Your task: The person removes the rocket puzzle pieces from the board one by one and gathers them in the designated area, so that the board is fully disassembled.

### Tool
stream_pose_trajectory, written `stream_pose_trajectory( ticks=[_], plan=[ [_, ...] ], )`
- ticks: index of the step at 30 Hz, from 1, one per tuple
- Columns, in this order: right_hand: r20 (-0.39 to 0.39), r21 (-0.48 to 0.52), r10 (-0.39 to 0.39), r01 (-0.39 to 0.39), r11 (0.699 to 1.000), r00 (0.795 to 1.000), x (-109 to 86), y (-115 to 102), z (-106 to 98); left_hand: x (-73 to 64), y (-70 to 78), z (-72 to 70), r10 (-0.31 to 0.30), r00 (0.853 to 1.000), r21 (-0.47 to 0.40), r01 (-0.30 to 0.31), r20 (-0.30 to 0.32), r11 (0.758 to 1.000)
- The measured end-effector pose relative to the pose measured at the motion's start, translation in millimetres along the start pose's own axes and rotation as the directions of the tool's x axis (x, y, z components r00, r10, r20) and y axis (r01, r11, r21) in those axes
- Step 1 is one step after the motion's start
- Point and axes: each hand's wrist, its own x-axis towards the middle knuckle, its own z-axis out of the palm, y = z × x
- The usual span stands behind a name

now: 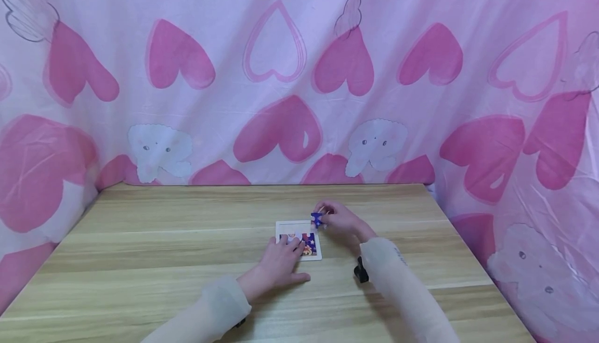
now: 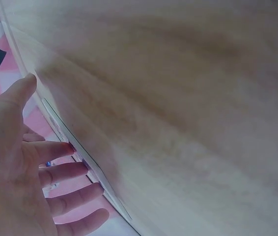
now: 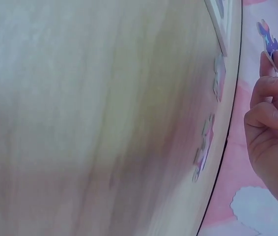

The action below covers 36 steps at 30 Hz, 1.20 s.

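Observation:
A small jigsaw puzzle in a white frame (image 1: 320, 253) lies on the wooden table, with colourful pieces filling its nearer part and a pale bare strip at its far side. My left hand (image 1: 280, 262) rests on the puzzle with fingers spread, covering part of the picture; in the left wrist view its fingertips touch the frame (image 2: 92, 164). My right hand (image 1: 343, 220) pinches a dark blue puzzle piece (image 1: 316, 219) above the frame's far right corner. In the right wrist view the piece (image 3: 269, 42) stands raised between thumb and fingers.
Loose puzzle pieces (image 3: 205, 147) lie on the table beside the frame, mostly hidden by my right hand in the head view. A black wrist device (image 1: 361, 271) shows at the right sleeve. Behind the wooden table (image 1: 164, 249) hangs a pink heart-print curtain (image 1: 210, 109).

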Motion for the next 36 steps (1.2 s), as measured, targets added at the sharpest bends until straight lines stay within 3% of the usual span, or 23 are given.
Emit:
stream_pose_trajectory(
  ticks=[9,16,25,36],
  plan=[
    [-0.031,0.029,-0.022,0.023,0.999,0.999,-6.4,5,-16,-0.9,-0.7,-0.6,-0.015,1.000,-0.018,0.015,0.017,1.000],
    [-0.087,0.045,0.074,-0.070,0.997,0.993,-12.9,9,-27,-3.2,-3.2,-0.7,-0.008,1.000,-0.067,0.008,0.006,0.998],
    [-0.131,0.056,0.101,-0.095,0.994,0.986,-24.1,23,-42,-9.0,-8.2,-4.2,0.011,0.999,-0.170,-0.004,0.037,0.986],
    [-0.132,0.069,0.028,-0.019,0.997,0.991,-41.8,35,-59,-14.8,-12.3,-7.5,0.027,0.995,-0.245,-0.002,0.097,0.969]
  ],
)
